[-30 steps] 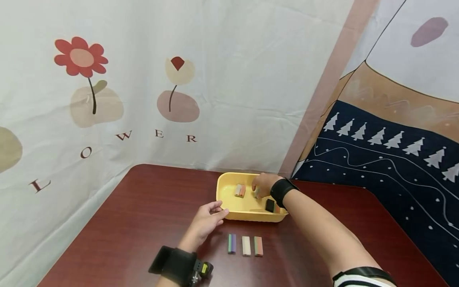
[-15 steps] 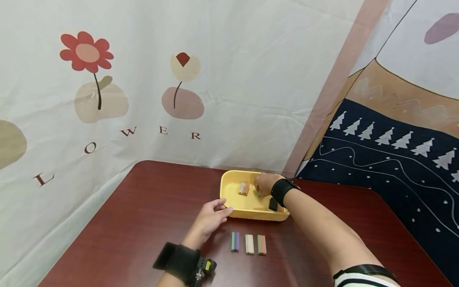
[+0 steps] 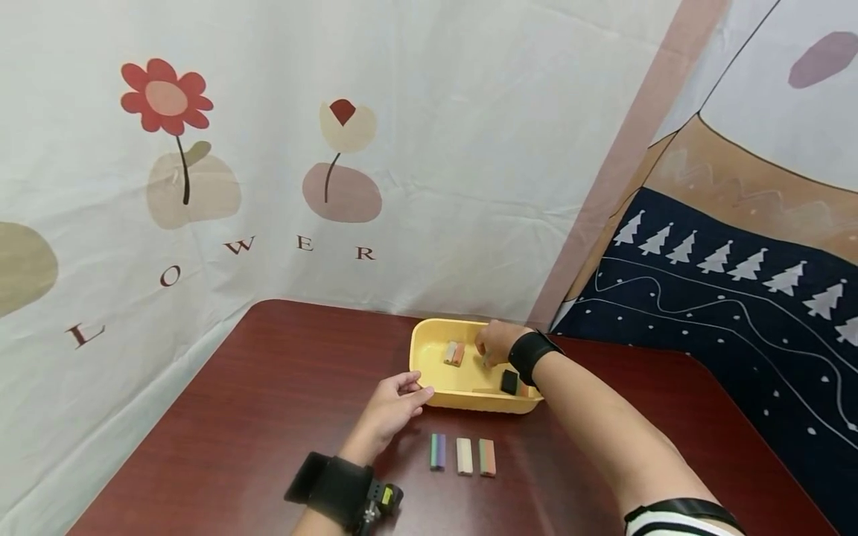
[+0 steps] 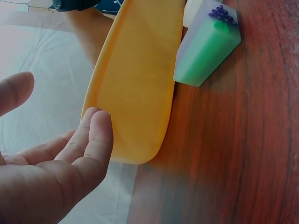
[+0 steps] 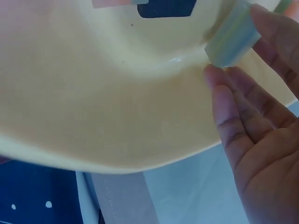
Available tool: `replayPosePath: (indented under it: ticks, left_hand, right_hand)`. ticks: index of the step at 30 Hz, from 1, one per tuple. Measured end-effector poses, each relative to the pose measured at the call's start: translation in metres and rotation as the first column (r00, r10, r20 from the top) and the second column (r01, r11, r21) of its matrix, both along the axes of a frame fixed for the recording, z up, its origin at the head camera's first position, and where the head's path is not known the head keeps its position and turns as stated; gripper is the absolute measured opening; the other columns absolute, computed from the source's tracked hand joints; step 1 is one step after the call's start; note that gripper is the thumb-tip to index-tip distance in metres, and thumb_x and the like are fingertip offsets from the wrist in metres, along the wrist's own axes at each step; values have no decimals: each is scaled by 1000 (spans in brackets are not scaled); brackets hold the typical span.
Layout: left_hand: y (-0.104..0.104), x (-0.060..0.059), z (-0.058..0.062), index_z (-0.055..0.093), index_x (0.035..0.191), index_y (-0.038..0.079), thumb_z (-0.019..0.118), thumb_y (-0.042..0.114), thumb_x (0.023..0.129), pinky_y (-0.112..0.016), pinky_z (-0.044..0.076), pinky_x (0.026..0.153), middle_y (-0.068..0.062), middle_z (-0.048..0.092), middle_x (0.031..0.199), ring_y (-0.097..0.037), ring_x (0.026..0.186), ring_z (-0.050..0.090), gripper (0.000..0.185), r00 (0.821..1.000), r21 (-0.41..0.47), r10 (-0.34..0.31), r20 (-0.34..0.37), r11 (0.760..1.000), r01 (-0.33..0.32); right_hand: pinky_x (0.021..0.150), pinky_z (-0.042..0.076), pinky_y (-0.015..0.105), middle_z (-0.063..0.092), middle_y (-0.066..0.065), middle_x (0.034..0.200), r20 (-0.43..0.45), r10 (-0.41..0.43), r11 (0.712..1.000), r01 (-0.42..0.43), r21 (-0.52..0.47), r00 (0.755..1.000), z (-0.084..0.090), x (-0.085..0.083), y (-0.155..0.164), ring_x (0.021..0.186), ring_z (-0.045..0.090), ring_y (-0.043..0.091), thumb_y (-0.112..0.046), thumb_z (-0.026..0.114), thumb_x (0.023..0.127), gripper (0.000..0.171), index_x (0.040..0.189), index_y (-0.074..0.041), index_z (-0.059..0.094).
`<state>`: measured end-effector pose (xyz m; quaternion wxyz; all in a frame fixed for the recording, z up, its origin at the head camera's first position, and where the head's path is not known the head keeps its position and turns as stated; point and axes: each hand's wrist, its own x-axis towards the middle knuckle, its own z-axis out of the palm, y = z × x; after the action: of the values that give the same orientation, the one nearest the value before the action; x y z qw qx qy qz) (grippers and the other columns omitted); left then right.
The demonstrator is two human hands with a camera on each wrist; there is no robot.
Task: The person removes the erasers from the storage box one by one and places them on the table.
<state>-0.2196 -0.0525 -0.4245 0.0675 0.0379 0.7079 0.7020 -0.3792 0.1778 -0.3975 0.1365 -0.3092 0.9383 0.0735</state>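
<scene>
My right hand (image 3: 494, 342) is inside the yellow tray (image 3: 429, 368), pinching a pale green block (image 5: 232, 37) to lift it. My left hand (image 3: 392, 406) is open, fingers touching the tray's edge to steady it on the desk (image 3: 281, 402).

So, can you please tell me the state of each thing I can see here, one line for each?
Yellow tray: upright on the table, holds several blocks.
Pale green block: inside the tray, pinched by the right hand.
Left hand: fingers straight, touching the tray's outer wall.
Black block: lying in the tray, untouched.
Three blocks: lying side by side on the table outside the tray, untouched.
</scene>
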Motion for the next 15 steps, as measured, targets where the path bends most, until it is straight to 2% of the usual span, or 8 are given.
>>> replayPosePath:
  ticks: [8, 15]
  left_hand:
    - [1, 0, 1, 45, 134, -16, 67, 11, 91, -34, 55, 81, -15, 54, 104, -20, 92, 57, 55, 1000, -10, -1, -2, 1000, 1]
    - [0, -1, -3, 46, 133, -16, 67, 11, 91, -33, 55, 81, -15, 54, 104, -20, 91, 57, 54, 1000, -11, 2, -2, 1000, -2]
  right_hand:
    - [64, 50, 30, 63, -1, 88, 19, -13, 993, 15, -118, 1000, 23, 17, 4, 71, 57, 14, -12, 77, 83, 15, 97, -9, 71]
    - [67, 51, 30, 65, 1, 93, 31, -16, 990, 20, -141, 999, 35, 30, 5, 75, 58, 14, -15, 75, 86, 19, 103, -7, 71]
